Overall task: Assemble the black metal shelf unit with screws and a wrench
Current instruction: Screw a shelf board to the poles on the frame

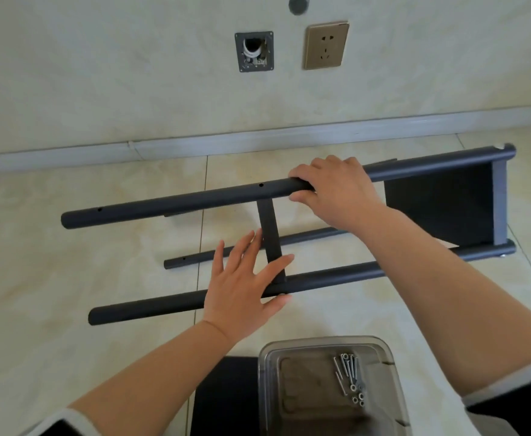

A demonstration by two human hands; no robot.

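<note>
Frame: black metal shelf frame (440, 202) lying on its side on the tiled floor (69, 247), close to the wall.
Upper tube: long black tube (179, 201) running left to right, with small holes visible along it; its right end meets the shelf panel.
Lower tube: second long black tube (151, 305), roughly parallel to the first and nearer the camera.
Crossbar: short black bar (270, 234) joining the two long tubes near their middle.
Back tube: thinner-looking black tube (191, 258) seen between the two long ones, lower down, with a small hole near its left end.
Shelf panel: dark flat panel (443, 209) between the tubes at the right end, with a grey edge.
Right hand: right hand (336, 190) grips the upper tube, fingers curled over its top and thumb beneath.
Left hand: left hand (245, 284) lies flat, fingers straight and spread, over the lower tube beside the crossbar's foot.
Box: clear plastic box (330, 388) on the floor near the camera, holding silver screws (349, 372) and small nuts (358, 399) in its right part.
Dark panel: flat black piece (226, 398) on the floor, just left of the box.
Wall: power socket (325, 45) and an open wall box (254, 51) showing a white cable.
</note>
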